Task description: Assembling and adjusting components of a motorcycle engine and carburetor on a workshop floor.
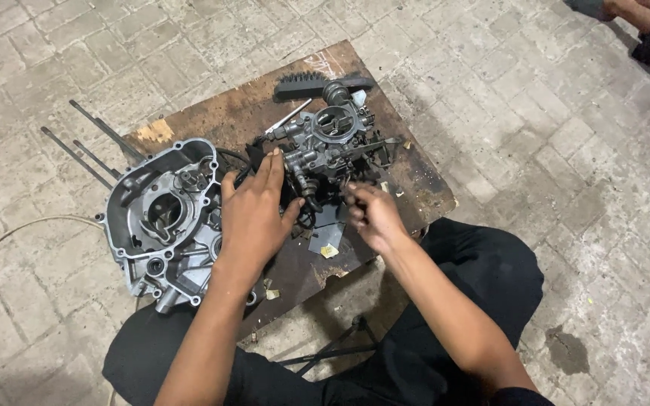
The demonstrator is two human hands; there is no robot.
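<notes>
The left hand (253,214) lies flat and spread, fingers stretched forward, with its fingertips (272,159) touching the left side of the carburetor (330,143); its grip is wide and closes on nothing. The right hand (374,218) has a narrow grip, fingers curled together at the carburetor's lower front edge, and whether a small part sits between them cannot be told. The carburetor stands upright near the middle of the wooden board (415,180) that serves as a table on the paved floor (566,150). It is grey, grimy metal, with a round open throat on top and small levers and hoses around its body. An engine crankcase half (163,218) lies just left of the left hand, and a black brush (317,81) rests at the board's far edge.
</notes>
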